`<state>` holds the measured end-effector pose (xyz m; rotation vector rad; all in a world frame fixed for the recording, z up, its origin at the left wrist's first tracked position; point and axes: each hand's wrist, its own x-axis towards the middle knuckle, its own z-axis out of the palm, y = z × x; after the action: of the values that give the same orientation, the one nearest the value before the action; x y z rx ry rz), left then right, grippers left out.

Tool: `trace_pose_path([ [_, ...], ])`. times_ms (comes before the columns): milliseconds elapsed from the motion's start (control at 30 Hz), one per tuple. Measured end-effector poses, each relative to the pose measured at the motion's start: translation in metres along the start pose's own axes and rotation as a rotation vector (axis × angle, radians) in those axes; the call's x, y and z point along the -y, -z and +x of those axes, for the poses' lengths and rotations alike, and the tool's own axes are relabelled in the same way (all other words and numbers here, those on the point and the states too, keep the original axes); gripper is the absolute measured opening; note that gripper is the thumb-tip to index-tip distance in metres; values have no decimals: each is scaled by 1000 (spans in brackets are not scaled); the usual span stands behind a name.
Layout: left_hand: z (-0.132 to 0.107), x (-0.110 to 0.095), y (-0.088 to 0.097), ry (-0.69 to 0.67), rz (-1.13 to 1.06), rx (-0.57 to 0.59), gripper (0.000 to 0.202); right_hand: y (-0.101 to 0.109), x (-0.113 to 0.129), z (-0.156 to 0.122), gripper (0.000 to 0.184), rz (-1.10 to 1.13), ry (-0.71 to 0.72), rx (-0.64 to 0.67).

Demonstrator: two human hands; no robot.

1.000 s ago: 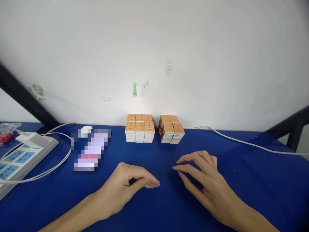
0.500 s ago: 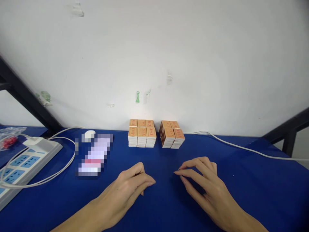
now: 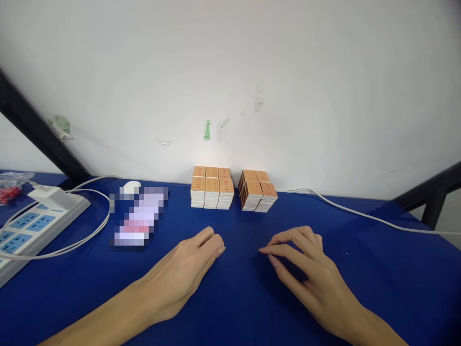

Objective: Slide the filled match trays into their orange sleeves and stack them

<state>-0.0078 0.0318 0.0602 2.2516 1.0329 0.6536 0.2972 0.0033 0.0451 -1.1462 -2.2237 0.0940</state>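
Observation:
Matchboxes with orange printed tops stand in two blocks against the wall. The left block of matchboxes (image 3: pixel 212 193) is three columns wide. The right block of matchboxes (image 3: pixel 258 190) is two columns wide and sits a little askew, its dark striking sides showing on the left. My left hand (image 3: pixel 192 262) rests in front of the left block, fingers curled in and thumb against them, with nothing visible in it. In front of the right block, my right hand (image 3: pixel 306 274) hovers over or rests on the table, fingers bent and slightly apart, holding nothing. Neither hand touches a matchbox.
A pixelated phone (image 3: pixel 140 216) and a white mouse-like object (image 3: pixel 131 187) lie on the blue table (image 3: pixel 237 307) at left. Further left are a power strip (image 3: pixel 46 221) with a white cable and a plastic bag (image 3: pixel 12 187). Another white cable (image 3: pixel 353 215) runs along the right.
The view has tilted slightly, so the matchboxes and phone appear higher. My left hand has curled its fingers in further. My right hand keeps nearly the same pose.

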Motion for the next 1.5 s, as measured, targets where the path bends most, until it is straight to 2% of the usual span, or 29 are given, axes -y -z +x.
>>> trace_pose_path([
  [200,-4,1,0,-117,46,-187,48,0,0,-2,20,-3,-2,-17],
  [267,-7,6,2,-122,37,-229,30,0,0,-2,20,0,3,-12],
  [300,-7,8,3,-120,27,-233,18,0,0,-2,21,4,4,-9],
  [367,-7,12,5,-124,14,-223,24,0,0,-2,23,9,4,-5],
  [433,-6,14,7,-135,24,-215,19,1,1,-2,24,6,7,-10],
  [533,-3,15,9,-123,61,-240,39,2,2,-1,23,4,18,-11],
  [633,-2,15,9,-114,78,-277,17,3,2,-1,25,6,29,-1],
  [833,-4,16,7,-94,58,-274,30,5,1,-2,29,0,40,20],
  [933,-2,18,6,-109,48,-302,14,4,1,-2,29,5,38,15],
  [1000,-2,19,6,-121,26,-290,23,3,1,-1,28,8,38,6],
  [1100,-2,19,6,-89,1,-262,21,2,0,0,25,9,46,-1],
  [1233,-1,18,7,-59,0,-329,16,1,-2,-1,24,6,56,-3],
  [1400,1,16,9,-11,-34,-317,27,1,-1,-3,25,0,63,-1],
  [1500,0,16,9,7,-42,-373,13,0,-1,-3,26,3,66,6],
])
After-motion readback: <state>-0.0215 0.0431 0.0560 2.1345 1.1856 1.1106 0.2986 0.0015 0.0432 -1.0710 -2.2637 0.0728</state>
